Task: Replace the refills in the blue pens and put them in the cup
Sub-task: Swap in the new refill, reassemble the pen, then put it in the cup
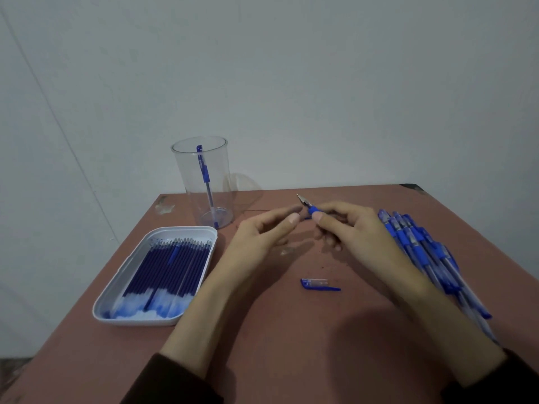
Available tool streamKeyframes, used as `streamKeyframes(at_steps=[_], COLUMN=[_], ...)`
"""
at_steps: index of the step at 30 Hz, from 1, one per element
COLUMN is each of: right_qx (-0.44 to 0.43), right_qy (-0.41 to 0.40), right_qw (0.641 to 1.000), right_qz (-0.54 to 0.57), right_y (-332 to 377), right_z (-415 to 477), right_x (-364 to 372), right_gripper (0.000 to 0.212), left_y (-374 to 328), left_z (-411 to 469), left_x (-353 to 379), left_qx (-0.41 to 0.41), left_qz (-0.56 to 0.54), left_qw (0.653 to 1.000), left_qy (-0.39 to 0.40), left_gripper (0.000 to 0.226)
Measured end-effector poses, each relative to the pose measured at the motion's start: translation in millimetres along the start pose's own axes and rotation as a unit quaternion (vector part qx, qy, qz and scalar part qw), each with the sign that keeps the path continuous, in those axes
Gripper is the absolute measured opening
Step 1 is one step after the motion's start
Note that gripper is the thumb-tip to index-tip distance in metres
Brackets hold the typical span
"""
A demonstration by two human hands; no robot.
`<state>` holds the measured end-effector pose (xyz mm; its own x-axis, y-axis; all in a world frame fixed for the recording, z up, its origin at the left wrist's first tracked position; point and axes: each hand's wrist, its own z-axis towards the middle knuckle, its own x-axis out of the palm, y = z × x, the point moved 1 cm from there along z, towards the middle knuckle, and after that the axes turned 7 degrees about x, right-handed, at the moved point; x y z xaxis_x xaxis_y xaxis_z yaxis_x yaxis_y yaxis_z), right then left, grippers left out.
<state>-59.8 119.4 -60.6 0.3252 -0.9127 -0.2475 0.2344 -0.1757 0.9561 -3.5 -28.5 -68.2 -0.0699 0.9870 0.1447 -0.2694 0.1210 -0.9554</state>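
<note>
Nearest, a loose cap [319, 284] is seen lying on the table [291, 330], apart from both hands. At left a tray [112, 290] is filled with refills [175, 266]. At right a pile of pens [423, 252] is laid out, partly hidden by the right forearm. Further in, one pen [312, 210] is gripped by the right hand [350, 231], fingers curled round the barrel, tip pointed up and away, cap off. The left hand [262, 240] is held half-curled just beside the pen's front end; whether anything is pinched cannot be told. Farthest, the cup [186, 176] is stood upright with a lone pen [205, 176] inside. Progress is judged early: one pen is done and a second is uncapped and in hand, refill swap not confirmed. The whole pile is left to be refilled and put in the cup.
</note>
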Motion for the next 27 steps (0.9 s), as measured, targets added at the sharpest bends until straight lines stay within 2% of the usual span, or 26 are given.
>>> streamKeyframes(at_steps=[4, 8, 12, 16, 19, 24, 27], right_qx=[0.108, 0.118, 0.07, 0.0, -0.06, -0.056, -0.062], right_qy=[0.125, 0.168, 0.126, 0.065, 0.03, -0.03, -0.05], right_qw=[0.973, 0.959, 0.981, 0.994, 0.997, 0.998, 0.997], right_qz=[0.161, 0.197, 0.128, 0.087, 0.031, 0.002, -0.004], right_y=[4.0, 8.2, 2.4, 0.8, 0.8, -4.7, -5.5], right_z=[-6.7, -10.0, -7.2, -8.9, -10.4, -5.9, -3.1], right_x=[11.7, 15.9, 18.2, 19.4, 23.0, 20.7, 14.9], right_gripper=[0.025, 0.038, 0.038, 0.016, 0.016, 0.013, 0.011], left_y=[-0.2, 1.7, 6.2, 10.5, 10.8, 4.1, 5.0], left_z=[1.4, 2.9, 5.3, 9.5, 9.7, 10.1, 10.0], left_x=[3.4, 4.4, 1.9, -1.8, 0.5, 1.4, -1.7], left_qx=[-0.013, -0.008, -0.006, 0.01, 0.002, 0.002, 0.003], left_qz=[-0.128, -0.146, -0.167, -0.138, -0.182, -0.239, -0.208], left_qw=[0.992, 0.989, 0.984, 0.984, 0.978, 0.968, 0.974], left_qy=[-0.012, -0.019, -0.056, -0.115, -0.101, -0.073, -0.09], left_gripper=[0.025, 0.023, 0.022, 0.014, 0.021, 0.044, 0.037])
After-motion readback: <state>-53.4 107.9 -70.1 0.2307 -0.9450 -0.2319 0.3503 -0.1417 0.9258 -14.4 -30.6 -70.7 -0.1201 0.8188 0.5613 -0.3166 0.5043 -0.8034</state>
